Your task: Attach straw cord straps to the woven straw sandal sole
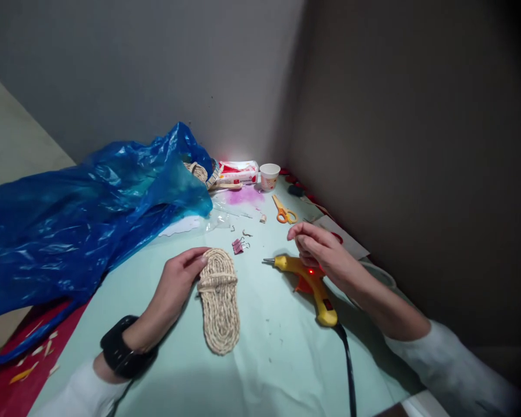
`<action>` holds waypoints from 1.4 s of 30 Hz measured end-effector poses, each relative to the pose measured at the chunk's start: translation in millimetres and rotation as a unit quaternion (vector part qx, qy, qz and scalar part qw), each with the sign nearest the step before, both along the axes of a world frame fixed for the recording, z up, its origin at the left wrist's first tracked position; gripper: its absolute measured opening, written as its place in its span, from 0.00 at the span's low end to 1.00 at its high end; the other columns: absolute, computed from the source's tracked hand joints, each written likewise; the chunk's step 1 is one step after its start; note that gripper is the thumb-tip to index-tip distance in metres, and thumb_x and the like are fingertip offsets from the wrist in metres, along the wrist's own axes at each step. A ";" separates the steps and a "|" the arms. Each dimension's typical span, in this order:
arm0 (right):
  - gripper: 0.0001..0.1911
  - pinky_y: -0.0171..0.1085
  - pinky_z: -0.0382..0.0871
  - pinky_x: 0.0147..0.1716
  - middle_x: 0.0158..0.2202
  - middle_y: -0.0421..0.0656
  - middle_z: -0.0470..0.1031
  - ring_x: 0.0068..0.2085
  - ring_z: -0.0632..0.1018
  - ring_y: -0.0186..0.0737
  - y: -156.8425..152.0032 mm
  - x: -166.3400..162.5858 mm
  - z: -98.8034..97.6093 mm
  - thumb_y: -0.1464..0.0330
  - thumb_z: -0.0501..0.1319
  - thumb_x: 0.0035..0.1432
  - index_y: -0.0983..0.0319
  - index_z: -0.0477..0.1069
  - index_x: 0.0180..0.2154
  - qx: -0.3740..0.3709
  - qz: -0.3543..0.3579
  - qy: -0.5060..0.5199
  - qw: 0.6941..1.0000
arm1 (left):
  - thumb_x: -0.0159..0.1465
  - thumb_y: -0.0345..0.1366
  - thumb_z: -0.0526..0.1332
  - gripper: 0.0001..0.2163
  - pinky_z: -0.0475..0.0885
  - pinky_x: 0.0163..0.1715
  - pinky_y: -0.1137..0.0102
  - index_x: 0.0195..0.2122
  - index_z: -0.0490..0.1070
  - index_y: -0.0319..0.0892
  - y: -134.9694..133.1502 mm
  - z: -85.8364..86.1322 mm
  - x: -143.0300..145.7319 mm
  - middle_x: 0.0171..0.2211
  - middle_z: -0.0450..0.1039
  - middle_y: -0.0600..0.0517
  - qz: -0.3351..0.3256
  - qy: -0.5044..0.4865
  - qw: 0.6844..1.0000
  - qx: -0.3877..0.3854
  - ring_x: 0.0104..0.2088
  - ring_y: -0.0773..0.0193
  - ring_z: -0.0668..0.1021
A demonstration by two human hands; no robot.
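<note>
A small woven straw sandal (219,298) with a strap across it lies flat on the pale green table (278,359). My left hand (176,284) rests against the sandal's left edge, fingers laid on its upper rim and loosely open; a black band circles that wrist. A yellow hot glue gun (306,279) lies to the right, nozzle pointing left, a red light lit on its body. My right hand (319,249) hovers just above the glue gun's middle with fingers curled together, holding nothing I can make out.
A big crumpled blue plastic bag (82,220) covers the table's left side. Orange scissors (284,211), a pink binder clip (238,246), a paper cup (270,175) and a red and white packet (238,171) lie toward the back corner. The glue gun's black cord (347,365) runs toward me.
</note>
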State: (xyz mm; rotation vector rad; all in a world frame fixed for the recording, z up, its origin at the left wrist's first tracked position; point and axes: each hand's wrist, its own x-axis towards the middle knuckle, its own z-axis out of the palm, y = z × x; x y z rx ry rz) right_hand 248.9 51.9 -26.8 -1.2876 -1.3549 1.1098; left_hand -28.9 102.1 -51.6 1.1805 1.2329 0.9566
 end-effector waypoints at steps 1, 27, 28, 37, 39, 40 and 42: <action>0.07 0.31 0.49 0.19 0.22 0.32 0.50 0.20 0.54 0.31 0.6 -2.0 -0.5 0.65 0.51 0.61 0.60 0.65 0.37 -0.001 0.026 -0.017 1.000 | 0.56 0.35 0.68 0.13 0.70 0.39 0.69 0.42 0.79 0.38 1.0 -1.3 1.4 0.38 0.81 0.47 -0.006 0.014 1.000 0.010 0.37 0.60 0.78; 0.13 0.32 0.61 0.22 0.22 0.34 0.62 0.22 0.65 0.30 50.7 -11.7 16.4 0.65 0.59 0.59 0.59 0.60 0.24 0.113 -0.112 0.112 0.981 | 0.56 0.36 0.68 0.08 0.61 0.26 0.74 0.36 0.75 0.42 -2.7 -5.7 -21.2 0.25 0.66 0.57 0.064 0.037 0.995 0.063 0.26 0.69 0.67; 0.16 0.31 0.57 0.20 0.20 0.32 0.56 0.19 0.60 0.29 51.4 -7.9 17.7 0.65 0.60 0.59 0.58 0.56 0.23 0.118 -0.128 0.126 0.977 | 0.57 0.36 0.68 0.07 0.61 0.26 0.74 0.36 0.75 0.42 -2.8 -6.2 -21.2 0.24 0.65 0.57 0.059 0.025 0.996 0.059 0.26 0.69 0.67; 0.23 0.32 0.51 0.15 0.17 0.31 0.49 0.17 0.53 0.27 50.6 -4.2 11.3 0.58 0.60 0.61 0.58 0.52 0.20 0.076 -0.075 0.116 0.988 | 0.61 0.33 0.63 0.05 0.64 0.26 0.72 0.37 0.75 0.40 -4.4 -0.4 -17.4 0.18 0.63 0.57 0.024 -0.070 0.997 0.032 0.23 0.69 0.67; 0.22 0.32 0.54 0.17 0.17 0.31 0.52 0.17 0.56 0.27 51.7 -4.7 8.2 0.58 0.59 0.62 0.58 0.53 0.21 0.077 -0.054 0.097 0.991 | 0.61 0.33 0.63 0.05 0.62 0.23 0.73 0.37 0.75 0.39 -3.7 2.8 -16.5 0.18 0.60 0.58 0.020 -0.069 0.997 0.031 0.21 0.70 0.64; 0.21 0.32 0.56 0.18 0.18 0.32 0.55 0.18 0.59 0.28 52.5 -4.4 6.7 0.58 0.60 0.62 0.59 0.55 0.22 0.082 -0.046 0.086 0.992 | 0.60 0.33 0.63 0.05 0.60 0.22 0.74 0.37 0.75 0.39 -3.0 4.4 -16.1 0.17 0.58 0.59 0.019 -0.066 0.997 0.033 0.20 0.71 0.63; 0.17 0.32 0.59 0.23 0.21 0.34 0.62 0.22 0.65 0.29 54.5 -2.8 4.3 0.60 0.61 0.62 0.59 0.60 0.25 0.098 -0.036 0.063 0.992 | 0.61 0.34 0.62 0.05 0.57 0.20 0.75 0.36 0.74 0.39 -0.8 6.7 -15.1 0.17 0.54 0.61 0.019 -0.057 0.997 0.040 0.19 0.72 0.60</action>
